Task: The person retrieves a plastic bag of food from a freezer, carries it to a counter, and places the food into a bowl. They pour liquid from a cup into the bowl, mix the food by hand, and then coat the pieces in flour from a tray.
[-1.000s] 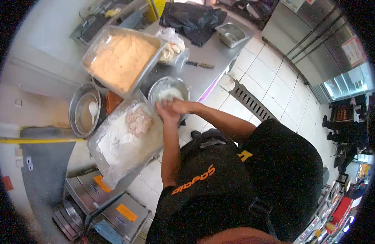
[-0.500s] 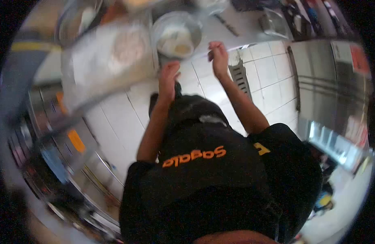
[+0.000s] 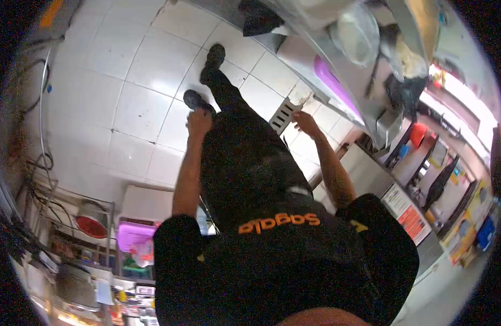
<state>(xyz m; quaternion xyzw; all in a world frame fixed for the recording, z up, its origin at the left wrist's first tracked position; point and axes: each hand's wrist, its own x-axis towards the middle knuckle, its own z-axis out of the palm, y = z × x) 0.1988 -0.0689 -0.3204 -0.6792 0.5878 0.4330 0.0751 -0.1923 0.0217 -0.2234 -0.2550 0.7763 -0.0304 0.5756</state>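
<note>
My left hand (image 3: 199, 124) hangs low beside my dark trousers, over the white tiled floor, near one of my black shoes (image 3: 195, 100). Nothing shows in it, and its loosely bent fingers are partly apart. On the other side, my right hand (image 3: 306, 124) is held away from my leg, close to a slotted floor drain cover (image 3: 286, 115). Its fingers curve loosely with gaps between them, around nothing. A steel worktable (image 3: 351, 76) lies beyond the right hand, bearing a bowl with white contents (image 3: 356, 35). Neither hand touches the table.
Under the worktable is a purple-edged container (image 3: 337, 89). A metal rack on the left carries a pot (image 3: 92, 220), with a purple tub (image 3: 136, 236) beside it. Shelves on the right hold a red bowl (image 3: 418, 134). A hose (image 3: 41, 103) runs along the left.
My body has turned left, away from the worktable, which now lies at upper right. Both hands have come down from in front of the bowl to my sides; more floor shows.
</note>
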